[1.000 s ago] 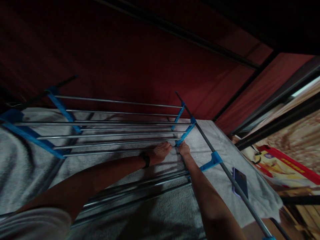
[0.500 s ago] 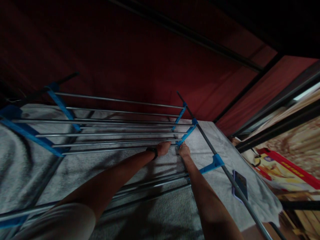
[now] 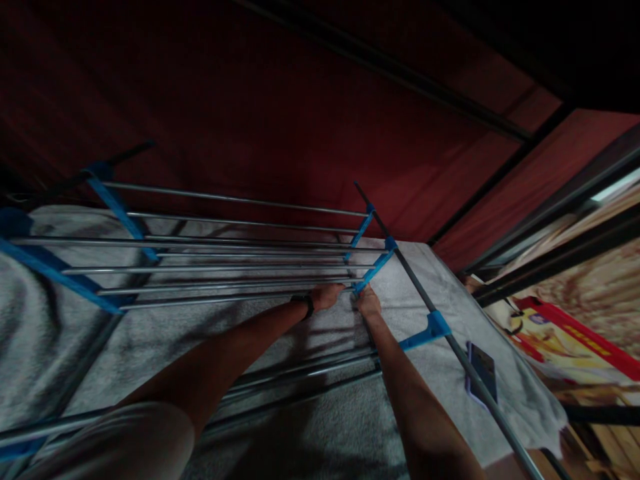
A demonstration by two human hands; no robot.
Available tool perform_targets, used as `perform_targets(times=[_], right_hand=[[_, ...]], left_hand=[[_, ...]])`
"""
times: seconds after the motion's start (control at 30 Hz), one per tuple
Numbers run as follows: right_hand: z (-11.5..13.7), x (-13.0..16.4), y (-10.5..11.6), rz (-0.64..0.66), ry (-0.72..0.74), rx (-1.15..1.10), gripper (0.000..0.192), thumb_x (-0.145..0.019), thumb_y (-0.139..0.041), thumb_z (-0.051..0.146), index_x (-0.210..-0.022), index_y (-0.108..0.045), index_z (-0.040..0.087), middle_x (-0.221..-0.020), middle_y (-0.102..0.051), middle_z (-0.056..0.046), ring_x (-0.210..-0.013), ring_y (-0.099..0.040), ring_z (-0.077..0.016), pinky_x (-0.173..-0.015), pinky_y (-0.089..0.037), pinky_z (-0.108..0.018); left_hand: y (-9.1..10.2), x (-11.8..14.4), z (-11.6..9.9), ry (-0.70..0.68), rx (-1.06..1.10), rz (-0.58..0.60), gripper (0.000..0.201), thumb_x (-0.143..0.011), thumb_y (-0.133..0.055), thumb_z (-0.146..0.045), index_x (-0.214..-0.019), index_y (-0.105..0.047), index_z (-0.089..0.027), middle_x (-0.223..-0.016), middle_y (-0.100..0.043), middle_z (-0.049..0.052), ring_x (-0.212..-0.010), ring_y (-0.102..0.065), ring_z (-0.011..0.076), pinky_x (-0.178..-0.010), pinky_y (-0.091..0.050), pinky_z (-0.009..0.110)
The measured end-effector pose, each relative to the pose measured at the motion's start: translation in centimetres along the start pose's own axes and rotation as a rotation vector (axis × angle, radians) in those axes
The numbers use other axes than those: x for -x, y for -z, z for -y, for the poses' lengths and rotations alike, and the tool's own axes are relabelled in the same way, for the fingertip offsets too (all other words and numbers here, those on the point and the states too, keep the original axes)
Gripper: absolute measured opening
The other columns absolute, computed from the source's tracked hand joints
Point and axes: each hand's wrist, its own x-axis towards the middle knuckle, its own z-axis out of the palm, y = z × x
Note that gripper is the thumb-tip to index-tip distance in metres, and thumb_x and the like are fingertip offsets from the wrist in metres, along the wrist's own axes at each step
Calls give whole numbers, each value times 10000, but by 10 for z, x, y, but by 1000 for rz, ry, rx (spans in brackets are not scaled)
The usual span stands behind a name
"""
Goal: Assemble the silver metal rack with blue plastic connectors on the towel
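A rack of metal tubes [image 3: 235, 269] joined by blue plastic brackets [image 3: 373, 272] lies across a grey blanket. My left hand [image 3: 327, 295], with a dark band on the wrist, is closed around the right end of the lowest tube on the middle tier. Just to its right, my right hand [image 3: 369, 300] is closed at the lower end of the blue bracket, where that tube meets it; its fingertips are partly hidden. Below my forearms runs a nearer tier of tubes [image 3: 315, 368], ending in another blue bracket [image 3: 425, 333] on the long side pole [image 3: 415, 280].
A phone [image 3: 483, 373] in a purple case lies on the blanket [image 3: 425, 407], partly under the side pole. Black frame bars [image 3: 505, 173] and a dark red cloth wall [image 3: 260, 113] enclose the space. Right of the blanket sits a red and yellow package [image 3: 560, 337].
Both hands stay at the same joint with hardly any movement. The left end of the rack appears slightly further left, with a small shift of the view.
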Motion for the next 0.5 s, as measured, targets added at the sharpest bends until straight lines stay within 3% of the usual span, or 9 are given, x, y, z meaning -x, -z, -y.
perform_targets(times=[0.2, 0.4, 0.5], right_hand=[[0, 1, 0, 20, -12, 2, 581, -844, -508, 140, -1413, -502, 259, -1115, -685, -33, -1024, -660, -179, -863, -488, -258], [2, 4, 3, 31, -10, -4, 593, -842, -521, 169, -1427, -488, 265, -1125, -681, -40, -1065, -650, -194, -886, -488, -270], [3, 5, 4, 32, -13, -1, 608, -841, -503, 148, -1435, -476, 273, -1130, -682, -36, -1068, -651, -193, -897, -490, -277]], left_hand=[[3, 2, -1, -22, -76, 10, 471, -902, -385, -92, -1284, -622, -231, -992, -715, 52, -860, -613, 193, -752, -411, 267], [4, 5, -6, -47, -127, 12, 517, -880, -391, -48, -1316, -583, -248, -1305, -666, 68, -1126, -599, 211, -931, -402, 285], [4, 7, -11, -24, -140, 8, 460, -895, -399, -79, -1271, -607, -245, -1272, -683, 69, -1135, -598, 224, -935, -405, 294]])
